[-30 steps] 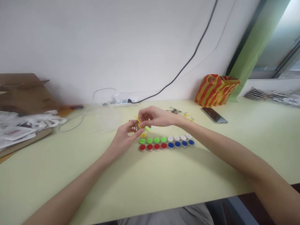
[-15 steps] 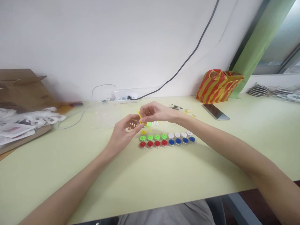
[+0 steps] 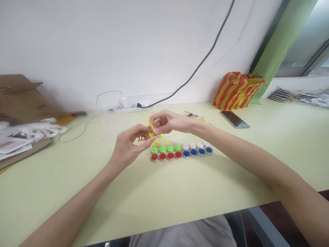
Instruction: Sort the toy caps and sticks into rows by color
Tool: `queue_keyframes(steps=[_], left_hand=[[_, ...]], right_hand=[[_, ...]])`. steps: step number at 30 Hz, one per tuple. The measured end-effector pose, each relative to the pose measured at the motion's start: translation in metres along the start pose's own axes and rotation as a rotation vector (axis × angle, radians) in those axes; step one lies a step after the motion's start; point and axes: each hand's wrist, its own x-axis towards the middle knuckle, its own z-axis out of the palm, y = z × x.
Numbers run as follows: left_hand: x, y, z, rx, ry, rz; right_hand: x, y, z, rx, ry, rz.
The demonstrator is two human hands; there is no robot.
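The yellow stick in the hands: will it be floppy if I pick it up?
The yellow stick is probably quite stiff, since its ends poke out straight without drooping. It should be light, because it looks very thin. That thinness might also make it easy to bend or snap, so hold it gently.

So the little pots (image 3: 170, 156) sit mid-table (image 3: 154, 195) in two rows, one behind the other, with a lone pot (image 3: 155, 144) behind the left end. Power strip's (image 3: 132, 109) at the back near the wall (image 3: 102, 48). Far left you've got the cardboard box (image 3: 23, 97), packets (image 3: 14, 145) in front of it. Over on the right the phone (image 3: 234, 119) lies flat on the table, shopping bag (image 3: 236, 92) just behind it, and the bundles (image 3: 308, 98) are further right, past the bag.
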Motion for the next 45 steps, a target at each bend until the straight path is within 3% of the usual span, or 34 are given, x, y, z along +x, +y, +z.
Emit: queue_keyframes(steps=[4,7,11,15,25,33,45], left_hand=[[0.0,-0.01,0.0,-0.016,0.001,-0.037],[0.0,-0.018,0.001,0.048,-0.002,-0.041],[0.0,-0.024,0.002,0.122,-0.031,-0.028],[0.001,-0.022,0.002,0.158,-0.032,-0.029],[0.0,-0.02,0.001,0.206,-0.037,-0.017],[0.0,-0.021,0.0,0.213,-0.031,-0.009],[0.0,-0.022,0.002,0.206,-0.041,-0.022]], right_hand=[[-0.004,-0.006,-0.01,-0.11,0.016,0.01],[-0.007,0.0,-0.028,-0.406,0.155,0.089],[-0.012,0.03,-0.051,-1.02,0.354,0.424],[-0.017,0.055,-0.056,-1.292,0.275,0.708],[-0.02,0.062,-0.059,-1.293,0.291,0.777],[-0.017,0.076,-0.05,-1.359,0.189,0.746],[-0.022,0.068,-0.065,-1.213,0.18,0.808]])
